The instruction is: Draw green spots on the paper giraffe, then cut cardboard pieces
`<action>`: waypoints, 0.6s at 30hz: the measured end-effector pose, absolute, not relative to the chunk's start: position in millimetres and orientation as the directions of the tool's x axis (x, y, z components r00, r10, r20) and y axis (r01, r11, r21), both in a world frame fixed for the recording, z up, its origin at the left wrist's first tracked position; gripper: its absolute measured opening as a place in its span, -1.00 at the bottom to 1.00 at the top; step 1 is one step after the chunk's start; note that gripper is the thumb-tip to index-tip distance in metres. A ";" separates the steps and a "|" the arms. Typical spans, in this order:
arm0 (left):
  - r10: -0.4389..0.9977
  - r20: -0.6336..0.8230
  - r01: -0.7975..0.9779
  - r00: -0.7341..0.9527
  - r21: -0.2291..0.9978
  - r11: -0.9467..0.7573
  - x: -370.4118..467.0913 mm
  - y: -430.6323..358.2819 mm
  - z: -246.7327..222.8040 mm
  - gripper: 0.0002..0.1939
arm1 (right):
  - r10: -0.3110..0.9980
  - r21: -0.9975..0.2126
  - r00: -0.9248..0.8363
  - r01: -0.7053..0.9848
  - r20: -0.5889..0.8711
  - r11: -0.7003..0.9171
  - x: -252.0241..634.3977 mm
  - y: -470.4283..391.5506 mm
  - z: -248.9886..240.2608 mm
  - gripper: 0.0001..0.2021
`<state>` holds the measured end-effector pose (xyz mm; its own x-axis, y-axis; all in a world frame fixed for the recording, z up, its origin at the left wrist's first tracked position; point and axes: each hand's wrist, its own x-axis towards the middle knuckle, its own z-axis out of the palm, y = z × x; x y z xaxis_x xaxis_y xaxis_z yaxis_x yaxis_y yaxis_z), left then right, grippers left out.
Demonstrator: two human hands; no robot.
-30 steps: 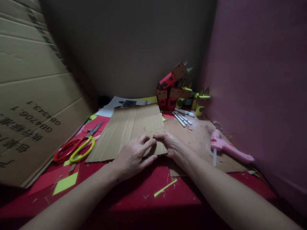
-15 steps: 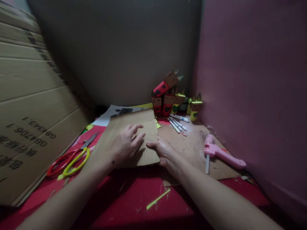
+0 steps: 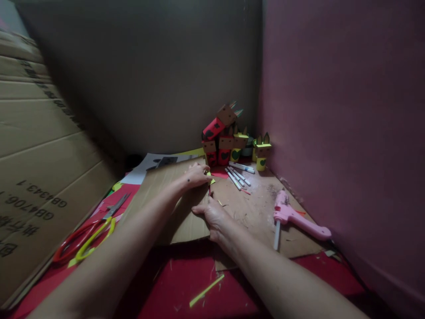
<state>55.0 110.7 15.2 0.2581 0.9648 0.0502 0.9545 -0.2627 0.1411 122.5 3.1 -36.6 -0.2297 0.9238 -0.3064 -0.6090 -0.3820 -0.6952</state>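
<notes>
A flat sheet of brown cardboard lies tilted in front of me, over paper. My right hand grips its right edge, the thumb on top and the other fingers out of sight underneath. Farther along that edge, my left hand has its fingers bent over the border, close to the far right corner. The left forearm crosses the sheet and hides part of it. Left of the sheet rest scissors with red and yellow handles, blades apart.
A pink glue gun lies on a cardboard mat at right. White markers and several red and yellow animal-like paper figures are at the back. A big carton stands left; a yellow strip lies in front.
My left hand has moved from the middle of the cardboard to its far right edge, fingers now bent over it. My right hand keeps its grip. The view has shifted slightly.
</notes>
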 end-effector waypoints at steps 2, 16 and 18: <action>0.965 0.042 0.953 0.259 0.149 -0.262 52.2 113.1 12.9 -0.50 | 0.925 -0.697 -0.224 -0.609 -0.308 -0.380 122.8 3.4 -37.0 -0.52; 0.925 0.185 0.883 0.332 0.284 -0.373 45.5 110.3 1.8 -0.50 | 0.945 -0.710 -0.188 -0.624 -0.268 -0.326 121.5 0.8 -38.3 -0.49; 0.920 0.232 0.869 0.316 0.319 -0.379 39.9 109.9 0.2 -0.49 | 0.945 -0.712 -0.198 -0.621 -0.261 -0.327 122.1 -0.4 -37.3 -0.50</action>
<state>39.9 109.9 0.2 0.3165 0.9197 0.2324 0.8687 -0.3794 0.3185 122.1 -0.4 -37.3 -0.1981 0.9447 -0.2614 -0.6211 -0.3272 -0.7122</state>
